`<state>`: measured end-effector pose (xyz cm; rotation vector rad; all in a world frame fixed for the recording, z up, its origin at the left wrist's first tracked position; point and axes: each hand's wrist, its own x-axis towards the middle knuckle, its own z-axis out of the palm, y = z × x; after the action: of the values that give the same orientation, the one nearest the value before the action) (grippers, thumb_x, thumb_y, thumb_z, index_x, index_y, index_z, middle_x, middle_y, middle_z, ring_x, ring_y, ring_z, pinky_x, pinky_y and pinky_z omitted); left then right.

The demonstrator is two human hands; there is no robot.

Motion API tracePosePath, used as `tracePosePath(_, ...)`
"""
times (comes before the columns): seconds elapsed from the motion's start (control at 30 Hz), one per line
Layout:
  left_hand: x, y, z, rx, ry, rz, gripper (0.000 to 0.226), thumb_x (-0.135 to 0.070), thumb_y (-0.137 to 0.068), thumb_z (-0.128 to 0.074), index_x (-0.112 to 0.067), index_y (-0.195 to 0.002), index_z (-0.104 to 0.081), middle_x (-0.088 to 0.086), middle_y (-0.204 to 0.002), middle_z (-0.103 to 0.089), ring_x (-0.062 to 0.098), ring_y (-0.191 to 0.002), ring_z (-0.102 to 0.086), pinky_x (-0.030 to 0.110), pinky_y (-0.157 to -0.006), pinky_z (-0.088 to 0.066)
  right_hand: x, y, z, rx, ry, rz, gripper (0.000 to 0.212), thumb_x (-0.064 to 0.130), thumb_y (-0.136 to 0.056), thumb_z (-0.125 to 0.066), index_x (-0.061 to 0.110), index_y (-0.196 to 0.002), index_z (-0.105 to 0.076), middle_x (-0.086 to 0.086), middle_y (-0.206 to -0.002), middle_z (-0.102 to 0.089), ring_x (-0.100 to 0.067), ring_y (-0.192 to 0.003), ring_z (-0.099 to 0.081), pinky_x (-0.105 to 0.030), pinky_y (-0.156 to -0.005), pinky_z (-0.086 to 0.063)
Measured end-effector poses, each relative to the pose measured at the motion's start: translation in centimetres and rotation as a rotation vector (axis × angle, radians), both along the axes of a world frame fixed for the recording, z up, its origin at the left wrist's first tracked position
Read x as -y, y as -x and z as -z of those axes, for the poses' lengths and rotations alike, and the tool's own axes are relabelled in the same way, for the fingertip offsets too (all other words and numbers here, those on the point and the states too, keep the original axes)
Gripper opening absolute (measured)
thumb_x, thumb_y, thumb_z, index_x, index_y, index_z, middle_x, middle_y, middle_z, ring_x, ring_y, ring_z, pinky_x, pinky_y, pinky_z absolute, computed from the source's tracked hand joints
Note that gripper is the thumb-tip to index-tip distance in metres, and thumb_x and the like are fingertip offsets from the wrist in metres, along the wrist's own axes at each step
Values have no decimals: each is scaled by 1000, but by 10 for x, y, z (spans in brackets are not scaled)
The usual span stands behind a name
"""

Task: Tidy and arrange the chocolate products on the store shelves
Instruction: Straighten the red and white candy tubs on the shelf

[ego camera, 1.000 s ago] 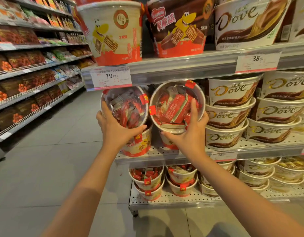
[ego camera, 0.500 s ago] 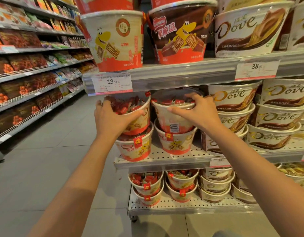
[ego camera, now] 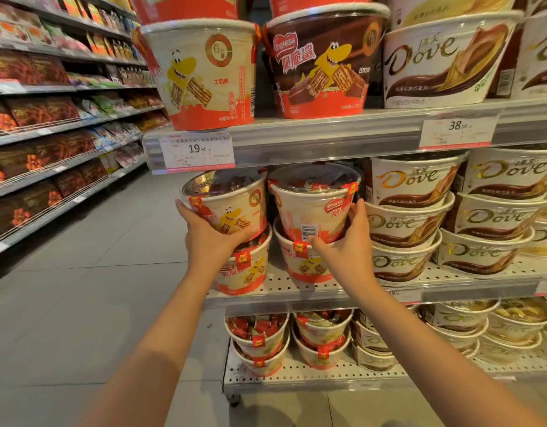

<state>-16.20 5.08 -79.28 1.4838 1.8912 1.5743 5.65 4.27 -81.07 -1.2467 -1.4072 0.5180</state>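
1. Plainly, the greatest risk lies with the left tub [ego camera: 232, 204]: it sits tilted on the lower left tub [ego camera: 247, 266], its lid leaning toward the aisle, so it could slide off the stack if the left hand [ego camera: 209, 238] lets go before it is level.
2. The left tub stands at the open end of the middle shelf [ego camera: 297, 292], with bare floor [ego camera: 81, 272] just beside it; a slip there would probably end in a fall rather than a nudge against a neighbour.
3. The right tub [ego camera: 312, 204] looks nearly upright on the lower right tub [ego camera: 309, 260], yet its barcode faces out, so turning it may drag the tub beneath.
4. Crowding is a lesser worry: the Dove tubs [ego camera: 410, 217] stand just beside the right hand [ego camera: 347, 251], and a wide turn could knock them.
5. The left hand cups the left tub from below and from its outer side, fingers curled round the lower wall.
6. The right hand grips the right tub low on its right flank, fingers [ego camera: 357, 211] wrapped up the side and thumb across the base.
7. Both tubs sit above and between the two hands, under the upper shelf [ego camera: 327, 134] and its price tag [ego camera: 196, 151].
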Motion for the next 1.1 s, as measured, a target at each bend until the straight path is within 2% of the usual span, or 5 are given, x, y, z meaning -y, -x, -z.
tracePosePath(0.2, 2, -3, -3, -2, -31, -34, 133, -38, -55, -87, -19, -148, 6, 9, -144, -39, 25, -128, -44, 41, -101, -41, -12, 7, -4, -36, 3, -49, 105, 26, -61, -83, 22, -143, -17, 0, -137, -43, -15, -125, -43, -41, -105, -41)
tracePosePath(0.37, 10, -4, 0, -30, -92, -101, 129, -46, -48, -88, -19, -145, -8, 11, -140, -29, 24, -131, -35, 34, -98, -38, -13, 4, 3, -97, 66, -14, 117, 34, -61, -82, 18, -150, -7, -5, -148, -26, -21, -137, -29, -43, -112, -31)
tracePosePath(0.67, 11, 1, 3, -26, -99, 34, 123, -42, -56, -85, -26, -145, -2, 4, -142, -41, 20, -126, -46, 33, -94, -41, -14, -4, -3, -62, 122, 2, 102, 38, -51, -90, 13, -128, -28, 3, -118, -45, -18, -118, -49, -27, -92, -44)
tracePosePath(0.9, 13, 6, 7, 25, -184, -11, 123, -29, -57, -88, -26, -145, -2, 4, -146, -32, 17, -131, -38, 28, -96, -36, -12, 17, -9, 180, 139, 215, 130, 68, -39, -81, 17, -142, -19, -13, -135, -37, -29, -128, -36, -47, -105, -36)
tracePosePath(1.1, 13, 19, 7, 7, -126, 61, 125, -26, -54, -90, -27, -145, -4, 2, -145, -35, 16, -129, -40, 32, -98, -39, -16, -6, -4, 59, 148, -66, 116, 43, -51, -87, 18, -142, -20, -3, -138, -41, -21, -128, -40, -43, -104, -40)
